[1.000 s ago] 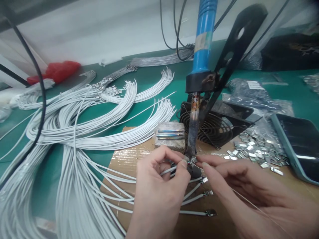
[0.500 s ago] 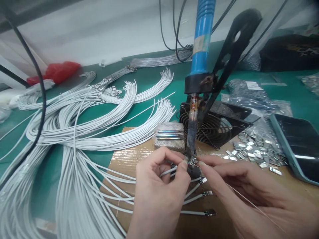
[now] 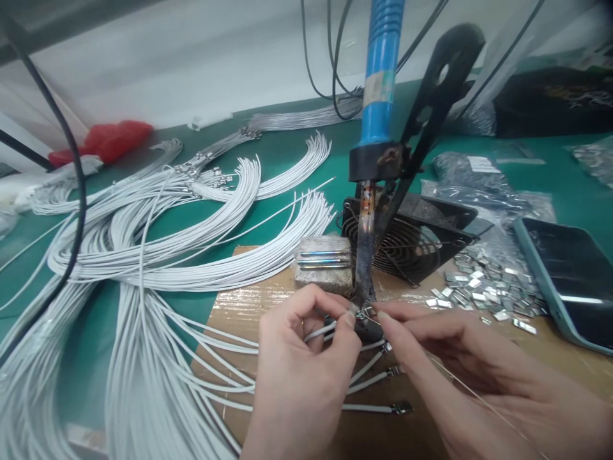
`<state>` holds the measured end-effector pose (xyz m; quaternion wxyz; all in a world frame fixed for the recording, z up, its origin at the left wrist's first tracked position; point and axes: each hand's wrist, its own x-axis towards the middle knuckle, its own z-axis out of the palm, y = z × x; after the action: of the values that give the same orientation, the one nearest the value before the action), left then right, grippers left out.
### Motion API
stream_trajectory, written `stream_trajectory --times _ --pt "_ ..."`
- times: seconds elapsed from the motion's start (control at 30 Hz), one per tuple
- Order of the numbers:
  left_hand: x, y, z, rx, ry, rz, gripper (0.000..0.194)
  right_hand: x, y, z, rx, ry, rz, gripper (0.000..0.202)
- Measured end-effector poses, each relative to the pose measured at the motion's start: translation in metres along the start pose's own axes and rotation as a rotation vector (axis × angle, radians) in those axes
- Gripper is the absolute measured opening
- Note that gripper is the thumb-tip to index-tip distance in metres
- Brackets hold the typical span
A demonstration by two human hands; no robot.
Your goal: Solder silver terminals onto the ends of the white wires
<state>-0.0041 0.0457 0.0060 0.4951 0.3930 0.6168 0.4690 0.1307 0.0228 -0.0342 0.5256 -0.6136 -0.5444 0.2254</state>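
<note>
Pinched between the thumb and forefinger of my left hand [image 3: 306,370] is a white cable [image 3: 320,331], its end held at the tip of the soldering iron [image 3: 366,249]. The iron has a blue handle and points straight down in a black metal holder [image 3: 433,96]. My right hand [image 3: 460,358] is closed on a thin solder wire [image 3: 479,393], whose end meets the iron's tip from the right. A small metal terminal [image 3: 363,314] sits at that spot, partly hidden by the fingertips. Several white cables with metal ends [image 3: 401,407] lie under and beside my left hand.
Bundles of white cables [image 3: 191,255] spread over the left side. Behind the hands are a grey block [image 3: 323,275] and a black fan [image 3: 407,249]. Loose metal terminals [image 3: 488,294], a phone [image 3: 569,281] and plastic bags [image 3: 479,176] lie right. A cardboard sheet [image 3: 230,319] covers the front.
The whole view has shifted slightly, so most things appear a little farther left. Both hands keep their holds at the iron's tip, with the cable and solder wire still there.
</note>
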Motion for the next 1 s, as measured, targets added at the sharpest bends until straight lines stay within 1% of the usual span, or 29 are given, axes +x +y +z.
stream_trajectory --times 0.13,0.23,0.4,0.63,0.77,0.83,0.93,1.0 --pt "-0.0007 0.0024 0.0027 0.021 0.032 0.017 0.013 -0.0010 -0.0001 -0.0025 0.010 0.001 0.008 0.010" --pt "-0.0019 0.0019 0.0024 0.038 0.026 0.037 0.013 -0.0019 -0.0009 -0.0034 0.017 0.021 0.017 0.009" --pt "-0.0023 -0.0005 0.0014 0.052 0.035 0.063 0.012 -0.0017 -0.0003 0.0003 0.048 0.018 0.024 0.007" --pt "-0.0007 -0.0001 0.0036 0.017 0.033 0.038 0.012 -0.0026 0.0018 0.0000 0.037 0.011 0.032 0.011" --pt "-0.0015 0.0029 0.0059 -0.041 0.034 0.013 0.013 -0.0032 -0.0003 -0.0004 0.054 0.011 0.065 0.013" --pt "-0.0021 0.0033 0.0065 -0.055 0.035 0.007 0.012 -0.0023 -0.0023 0.0003 0.063 0.022 0.059 0.012" --pt "-0.0030 0.0014 0.0053 -0.050 0.037 0.005 0.012 -0.0008 -0.0061 0.0018 0.062 0.026 0.038 0.011" --pt "-0.0038 -0.0012 0.0028 -0.040 0.032 0.012 0.013 -0.0001 -0.0065 0.0017 0.061 0.026 0.054 0.011"
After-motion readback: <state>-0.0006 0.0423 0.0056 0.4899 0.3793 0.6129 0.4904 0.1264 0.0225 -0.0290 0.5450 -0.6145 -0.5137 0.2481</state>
